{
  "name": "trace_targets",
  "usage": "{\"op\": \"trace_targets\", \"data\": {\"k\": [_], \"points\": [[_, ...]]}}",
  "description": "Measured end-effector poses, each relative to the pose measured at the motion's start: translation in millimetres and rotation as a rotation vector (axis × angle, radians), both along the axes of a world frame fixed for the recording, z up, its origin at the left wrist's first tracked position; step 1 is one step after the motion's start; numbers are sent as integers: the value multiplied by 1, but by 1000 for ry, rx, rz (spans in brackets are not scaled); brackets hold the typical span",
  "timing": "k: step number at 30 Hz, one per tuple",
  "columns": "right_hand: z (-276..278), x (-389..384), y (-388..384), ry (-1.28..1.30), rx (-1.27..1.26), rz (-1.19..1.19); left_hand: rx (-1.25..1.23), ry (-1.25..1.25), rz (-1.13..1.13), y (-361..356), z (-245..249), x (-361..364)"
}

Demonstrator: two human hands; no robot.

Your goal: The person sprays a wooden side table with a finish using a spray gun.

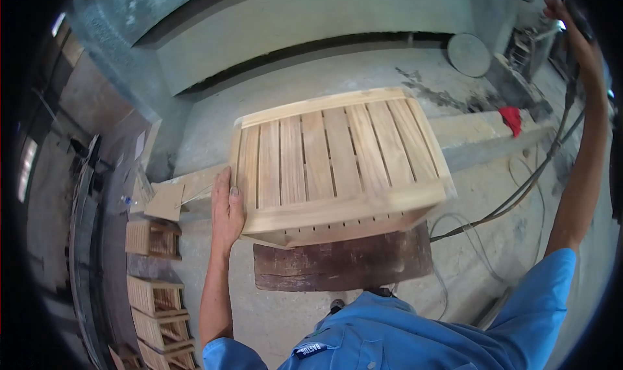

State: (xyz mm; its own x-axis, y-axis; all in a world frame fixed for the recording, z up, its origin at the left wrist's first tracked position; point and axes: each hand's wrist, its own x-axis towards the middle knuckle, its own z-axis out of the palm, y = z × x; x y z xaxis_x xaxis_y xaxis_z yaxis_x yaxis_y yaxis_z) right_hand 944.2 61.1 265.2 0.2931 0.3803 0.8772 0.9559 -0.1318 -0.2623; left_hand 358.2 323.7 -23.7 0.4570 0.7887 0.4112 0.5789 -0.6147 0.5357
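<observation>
A pale wooden slatted stool, bench-like in shape, sits in the middle of the head view with its slatted top tilted towards me. My left hand lies against the stool's left edge, fingers stretched along it and the thumb close to the top. Raised high at the far right, my right hand is wrapped around a dark tool with hoses leading to it; the tool's kind is hard to make out. Beneath the stool shows a worn brown board.
Several small slatted wooden pieces stand on the floor at left. Black hoses hang down at right. A red cloth lies on a concrete ledge. Behind stand a concrete basin and a round disc.
</observation>
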Motion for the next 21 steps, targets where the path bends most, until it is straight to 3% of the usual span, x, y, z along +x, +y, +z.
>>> {"op": "trace_targets", "data": {"k": [2, 4, 6, 8, 12, 16, 21], "points": [[-9, -48, -54, 46, -58, -60, 84, 26, -28, -4, -1, 0], [-36, -91, -95, 270, -119, -75, 76, -25, -74, -3, -4, 0], [-81, -122, -138, 374, -252, -172, 68, -77, -106, -3, -7, -1], [-130, -167, -160, 482, -234, -247, 64, -138, -102, -1, -10, 1], [-188, -251, -147, 691, -9, -82, 73, -166, -111, 0, -16, 3], [-229, -315, -105, 997, -168, 286, 159, -32, -24, -12, -16, 7], [-239, -414, -33, 946, -242, 739, 155, -26, 106, -19, -25, 4]]}}
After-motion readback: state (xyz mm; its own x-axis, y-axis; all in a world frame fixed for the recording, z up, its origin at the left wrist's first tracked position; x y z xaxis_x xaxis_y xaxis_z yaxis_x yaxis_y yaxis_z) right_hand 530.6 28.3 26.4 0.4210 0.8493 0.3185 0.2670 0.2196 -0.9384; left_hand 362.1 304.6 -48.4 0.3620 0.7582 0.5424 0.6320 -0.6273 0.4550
